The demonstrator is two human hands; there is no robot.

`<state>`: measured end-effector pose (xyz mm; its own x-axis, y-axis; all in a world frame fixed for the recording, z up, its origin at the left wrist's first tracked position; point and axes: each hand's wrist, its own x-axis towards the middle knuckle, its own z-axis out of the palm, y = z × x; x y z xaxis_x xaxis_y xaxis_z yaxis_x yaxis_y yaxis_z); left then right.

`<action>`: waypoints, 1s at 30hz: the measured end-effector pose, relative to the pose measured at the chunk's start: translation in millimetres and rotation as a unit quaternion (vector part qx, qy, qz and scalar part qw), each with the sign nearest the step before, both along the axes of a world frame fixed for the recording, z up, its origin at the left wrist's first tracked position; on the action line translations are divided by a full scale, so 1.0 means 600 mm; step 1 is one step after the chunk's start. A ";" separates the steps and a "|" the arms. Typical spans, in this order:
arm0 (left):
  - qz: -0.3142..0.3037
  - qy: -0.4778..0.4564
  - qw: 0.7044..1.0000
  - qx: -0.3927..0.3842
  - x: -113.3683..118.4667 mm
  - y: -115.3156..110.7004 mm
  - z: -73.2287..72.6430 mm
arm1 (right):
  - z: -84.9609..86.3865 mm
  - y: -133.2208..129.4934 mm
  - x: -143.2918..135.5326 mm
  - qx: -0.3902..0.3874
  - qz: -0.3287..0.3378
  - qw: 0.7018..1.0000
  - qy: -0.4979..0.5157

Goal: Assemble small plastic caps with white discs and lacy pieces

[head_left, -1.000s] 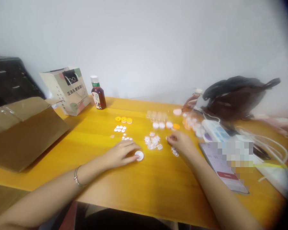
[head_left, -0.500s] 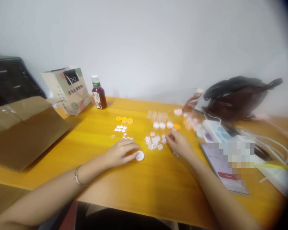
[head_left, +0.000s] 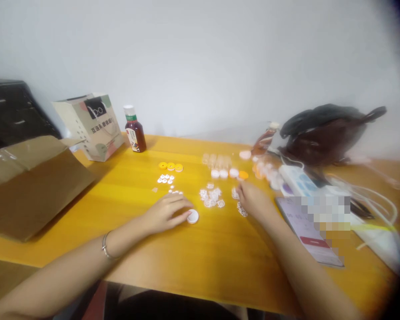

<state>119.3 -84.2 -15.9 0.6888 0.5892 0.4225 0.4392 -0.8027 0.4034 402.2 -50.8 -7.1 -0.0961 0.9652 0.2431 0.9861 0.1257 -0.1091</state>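
Note:
Palm down on the table, my left hand (head_left: 168,212) has its fingers loosely stretched, and its thumb tip touches the rim of a round white cap (head_left: 193,217). My right hand (head_left: 253,201) is closed in a pinch at the edge of a small white openwork disc (head_left: 235,193); blur hides the exact grip. Another openwork piece (head_left: 242,210) lies just below these fingers. Between the hands is a loose pile of similar white openwork pieces (head_left: 213,196). Beyond my left hand are small white round parts (head_left: 166,179) and three yellow rings (head_left: 170,166).
White caps (head_left: 223,174), an orange cap (head_left: 243,175) and clear parts (head_left: 218,160) stand farther back. On the right are a phone (head_left: 306,229), power strip (head_left: 298,180), cables, bottle (head_left: 266,138) and dark bag (head_left: 330,133). A cardboard box (head_left: 36,186), paper bag (head_left: 98,129) and bottle (head_left: 135,131) occupy the left.
My right hand has moved slightly right, away from the pile, and the openwork disc at its fingertips has shifted with it. My left hand stays at the white cap. The view has shifted slightly.

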 end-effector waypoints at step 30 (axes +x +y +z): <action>0.102 -0.067 0.989 -0.086 0.012 0.057 -0.010 | -0.061 -0.085 -0.161 -0.200 0.075 0.684 0.697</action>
